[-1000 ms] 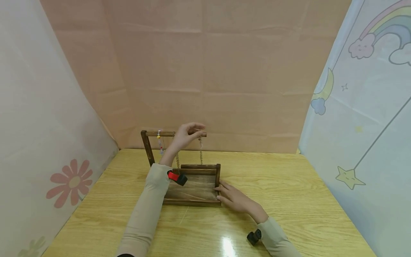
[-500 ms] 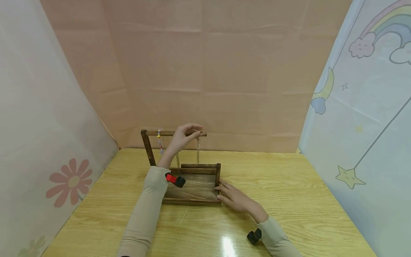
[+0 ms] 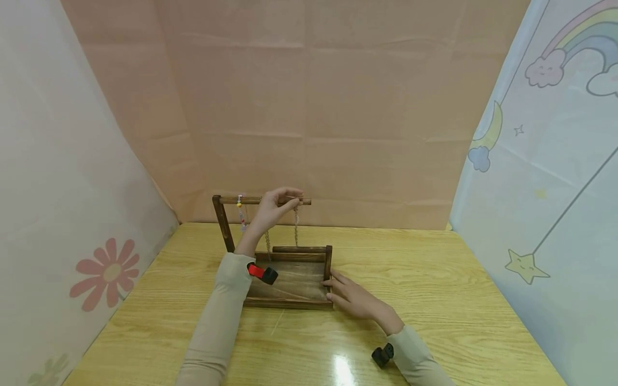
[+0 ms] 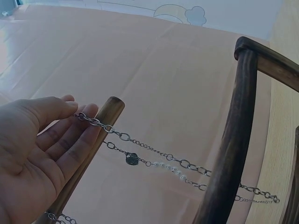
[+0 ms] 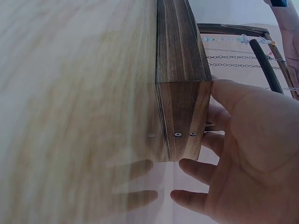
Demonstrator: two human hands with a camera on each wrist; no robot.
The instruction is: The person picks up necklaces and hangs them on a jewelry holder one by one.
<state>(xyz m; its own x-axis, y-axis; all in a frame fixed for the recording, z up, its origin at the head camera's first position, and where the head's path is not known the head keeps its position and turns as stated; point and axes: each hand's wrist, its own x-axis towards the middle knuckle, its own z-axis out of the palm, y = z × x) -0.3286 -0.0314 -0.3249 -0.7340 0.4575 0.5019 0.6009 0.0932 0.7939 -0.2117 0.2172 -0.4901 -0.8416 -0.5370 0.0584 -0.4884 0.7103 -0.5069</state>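
A chain necklace [image 4: 124,136] with a dark heart-shaped charm and a run of white beads hangs over the end of a wooden bar [image 3: 307,202]. The thumb and fingertips of my left hand [image 3: 275,209] pinch its links just above the bar, at the free end. My right hand [image 3: 354,297] rests against the right end of the brown wooden stand's tray [image 3: 289,306]. In the right wrist view its thumb and nearer fingers touch the rim of the end wall [image 5: 184,121], while the outer two fingers extend past it.
Another chain [image 3: 267,241] and a colourful beaded strand [image 3: 241,214] hang farther left on the bar. A lower wooden rod [image 3: 299,250] runs behind the tray. The stand is on a wood-grain table [image 3: 425,284] before a peach-coloured backdrop [image 3: 376,118].
My left hand has shifted slightly left along the bar, and the necklace beneath it has moved left too. My right hand and the stand have stayed in place.
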